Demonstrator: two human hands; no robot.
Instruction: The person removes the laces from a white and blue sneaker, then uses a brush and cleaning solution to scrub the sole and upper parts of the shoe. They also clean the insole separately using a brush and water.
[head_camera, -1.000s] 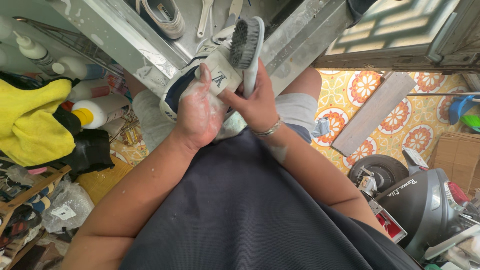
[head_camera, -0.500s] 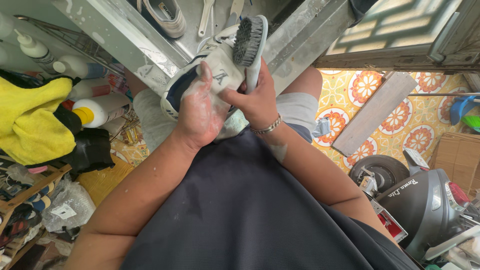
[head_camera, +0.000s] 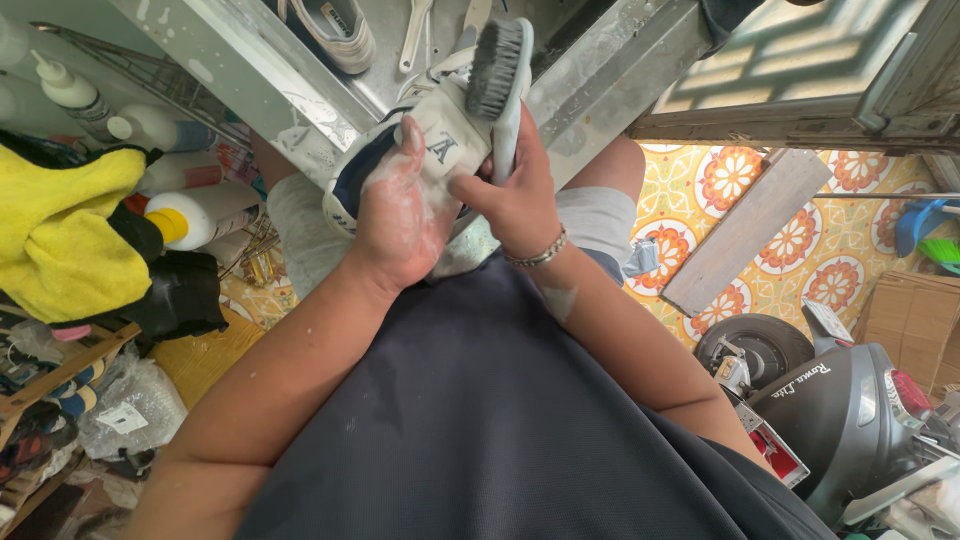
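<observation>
1. Scrubbing is the work in hand: a white sneaker (head_camera: 420, 160) with a dark blue lining is held up over the lap, just near of the metal bench (head_camera: 250, 75), and a scrub brush (head_camera: 497, 70) lies against its right flank.
2. To do it well, I judge the shoe should be braced firmly so it does not twist under the strokes, with the brush worked in short passes along the panel and its bristles pressed flat on the fabric. The bristles now face up toward the camera, so the brush needs turning onto the shoe.
3. Soapy film on the skin makes both grips slippery; a tighter hold near the heel opening would help.
4. Left hand (head_camera: 400, 215): its fingers (head_camera: 408, 140) are spread fairly flat, not clenched, and lie over the shoe's side and tongue, cupping it from the near side, with the index tip by the dark mark on the upper.
5. Right hand (head_camera: 515, 195): its fingers are curled tight round the pale brush handle, thumb touching the shoe; a beaded bracelet (head_camera: 538, 255) sits at the wrist.
6. Around: another sneaker (head_camera: 335, 30) lies on the bench at far left, and a yellow cloth (head_camera: 60, 230) and squeeze bottles (head_camera: 200, 215) sit at the left.
</observation>
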